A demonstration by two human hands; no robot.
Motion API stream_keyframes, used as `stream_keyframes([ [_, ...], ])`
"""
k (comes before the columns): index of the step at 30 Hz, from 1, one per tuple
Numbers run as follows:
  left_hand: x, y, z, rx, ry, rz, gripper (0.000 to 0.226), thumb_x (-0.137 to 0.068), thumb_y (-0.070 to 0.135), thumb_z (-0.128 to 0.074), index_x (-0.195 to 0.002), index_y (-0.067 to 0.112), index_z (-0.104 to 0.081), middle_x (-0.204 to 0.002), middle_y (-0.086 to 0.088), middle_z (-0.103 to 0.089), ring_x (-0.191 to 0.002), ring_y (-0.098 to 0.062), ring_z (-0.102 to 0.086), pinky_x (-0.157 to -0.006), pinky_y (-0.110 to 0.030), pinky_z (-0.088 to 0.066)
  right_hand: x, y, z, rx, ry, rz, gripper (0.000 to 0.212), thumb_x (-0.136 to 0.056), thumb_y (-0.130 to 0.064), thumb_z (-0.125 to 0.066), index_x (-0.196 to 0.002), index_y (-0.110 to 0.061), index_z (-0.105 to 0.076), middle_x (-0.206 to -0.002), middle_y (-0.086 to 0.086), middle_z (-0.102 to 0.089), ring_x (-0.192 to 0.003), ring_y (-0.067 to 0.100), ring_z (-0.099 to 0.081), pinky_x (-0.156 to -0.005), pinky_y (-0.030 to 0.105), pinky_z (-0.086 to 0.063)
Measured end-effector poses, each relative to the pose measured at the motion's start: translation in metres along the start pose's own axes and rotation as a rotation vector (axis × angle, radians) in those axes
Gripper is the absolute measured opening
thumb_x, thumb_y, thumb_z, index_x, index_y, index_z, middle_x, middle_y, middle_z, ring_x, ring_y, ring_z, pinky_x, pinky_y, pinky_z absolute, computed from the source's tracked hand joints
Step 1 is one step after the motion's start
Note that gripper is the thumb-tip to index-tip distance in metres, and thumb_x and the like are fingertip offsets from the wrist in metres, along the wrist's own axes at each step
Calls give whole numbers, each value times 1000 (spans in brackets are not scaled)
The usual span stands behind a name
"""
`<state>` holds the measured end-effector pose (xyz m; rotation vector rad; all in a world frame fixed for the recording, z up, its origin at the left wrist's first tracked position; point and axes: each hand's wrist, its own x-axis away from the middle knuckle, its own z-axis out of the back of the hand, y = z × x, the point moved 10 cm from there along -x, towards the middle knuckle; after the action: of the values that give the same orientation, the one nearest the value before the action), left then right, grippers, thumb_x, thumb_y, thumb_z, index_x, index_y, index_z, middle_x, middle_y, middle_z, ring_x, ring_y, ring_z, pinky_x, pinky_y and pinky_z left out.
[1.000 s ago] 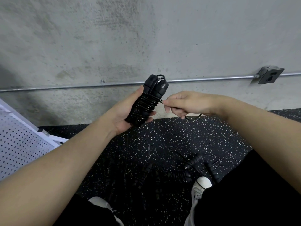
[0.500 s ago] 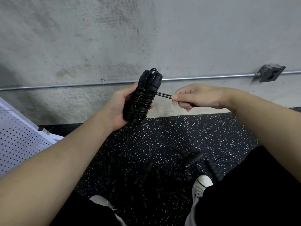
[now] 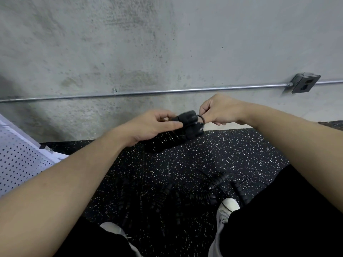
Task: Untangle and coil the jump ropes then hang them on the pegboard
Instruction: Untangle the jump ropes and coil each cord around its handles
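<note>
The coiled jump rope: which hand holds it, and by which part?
The left hand holds the coiled jump rope around its wrapped handles; the right hand pinches the rope's small end loop.

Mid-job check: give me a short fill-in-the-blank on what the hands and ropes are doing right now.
1. The left hand holds the wound jump rope bundle, whose colour is ____.
2. The right hand pinches a small ____ of cord at the bundle's handle end.
3. More jump ropes lie tangled on the speckled ____, near the shoes.
4. The white pegboard shows at the ____ edge of the view.

Missing words: black; loop; floor; left
</note>
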<state>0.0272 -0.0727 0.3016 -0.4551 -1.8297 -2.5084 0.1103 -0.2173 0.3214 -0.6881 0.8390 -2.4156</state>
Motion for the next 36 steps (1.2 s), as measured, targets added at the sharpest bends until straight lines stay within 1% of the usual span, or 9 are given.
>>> stream_keyframes([
  [7, -7, 5, -17, -569, -19, -19, 41, -69, 57, -86, -97, 35, -67, -92, 17, -73, -93, -9, -69, -90, -35, -53, -10, 5, -22, -74, -47, -77, 33, -73, -36, -87, -59, -20, -61, -43, -4, -42, -44, 12, -32, -46, 21, -32],
  [10, -7, 9, -9, -741, 113, -13, 69, -68, 68, -81, -129, 44, -56, -113, 18, -69, -108, -7, -63, -98, -35, -51, -12, 1, -18, -156, 3, -77, 36, -77, -38, -85, -63, -18, -59, -46, -3, -44, -41, 12, -32, -44, 21, -30],
  [12, -8, 11, -10, -831, 152, -49, 81, -77, 69, -74, -148, 47, -42, -127, 10, -68, -115, -13, -62, -97, -32, -49, -13, -4, -18, -167, 26, -52, 39, -82, -37, -81, -60, -17, -56, -50, 0, -48, -42, 13, -35, -43, 21, -33],
  [15, -9, 9, -18, -921, 167, -71, 62, -92, 59, -63, -149, 43, -44, -125, 8, -67, -111, -17, -62, -84, -29, -46, -12, -19, -23, -54, 52, 23, 36, -95, -31, -67, -64, -13, -63, -55, 3, -55, -49, 13, -44, -47, 22, -39],
  [20, -12, -5, 6, -844, 318, -6, 53, -97, 59, -53, -144, 36, -49, -122, 5, -70, -107, -19, -66, -76, -31, -48, -6, -39, -42, -74, -14, 91, 23, -110, -18, -39, -109, -21, -62, -72, -8, -70, -52, 6, -55, -44, 17, -47],
  [25, -13, -9, 12, -578, 325, -29, 58, -99, 51, -54, -151, 57, -29, -132, 12, -64, -115, -14, -62, -92, -34, -52, -7, -47, -36, -87, 57, 188, 20, -110, -23, -35, -99, -22, -52, -90, 5, -70, -58, 14, -54, -52, 30, -48],
  [29, -11, -4, 14, -378, 357, -77, 50, -101, 35, -57, -144, 56, -42, -118, 19, -64, -104, -3, -63, -90, -25, -51, -7, -47, -25, -66, 111, 206, 30, -110, -27, -37, -118, -18, -64, -77, -6, -66, -58, 9, -50, -59, 33, -50],
  [33, -9, -4, 18, -233, 387, -89, 36, -101, 32, -58, -132, 51, -54, -107, 21, -65, -90, 0, -66, -78, -22, -54, -5, -42, -32, -160, -9, 172, 38, -109, -26, -35, -140, -28, -56, -103, 0, -71, -67, 13, -54, -56, 27, -50],
  [36, -8, -7, 17, -180, 419, -101, 41, -101, 36, -59, -139, 49, -52, -103, 21, -65, -93, -2, -67, -83, -26, -56, -5, -39, -32, -251, -17, 165, 33, -108, -19, -37, -135, -31, -52, -103, 1, -72, -60, 14, -55, -53, 27, -48],
])
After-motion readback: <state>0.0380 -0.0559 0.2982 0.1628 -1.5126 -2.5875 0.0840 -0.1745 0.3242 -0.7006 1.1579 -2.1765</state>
